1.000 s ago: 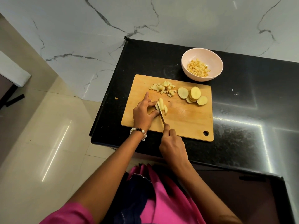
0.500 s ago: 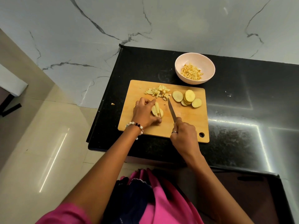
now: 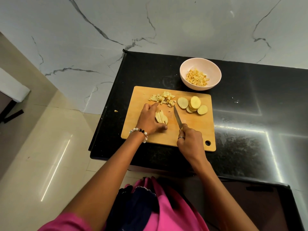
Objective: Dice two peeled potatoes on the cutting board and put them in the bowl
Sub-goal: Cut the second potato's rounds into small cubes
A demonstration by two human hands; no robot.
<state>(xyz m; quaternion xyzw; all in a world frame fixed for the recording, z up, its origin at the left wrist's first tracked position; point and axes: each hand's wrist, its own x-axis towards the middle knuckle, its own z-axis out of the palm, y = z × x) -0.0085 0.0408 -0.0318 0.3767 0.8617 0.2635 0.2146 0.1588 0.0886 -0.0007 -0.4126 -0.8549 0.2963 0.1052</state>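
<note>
Now, cutting board point(image 3: 191, 129): laid on the black counter point(image 3: 241, 114).
Left hand point(image 3: 150, 120): curled around the potato strips point(image 3: 161, 117) at the board's middle.
Right hand point(image 3: 190, 141): closed on the knife point(image 3: 177, 116), blade just beside the strips.
Slices point(image 3: 193, 105): stacked at the board's far right.
Dice point(image 3: 164, 98): heaped at the far edge.
Bowl point(image 3: 185, 77): behind the board, dice inside.
</note>
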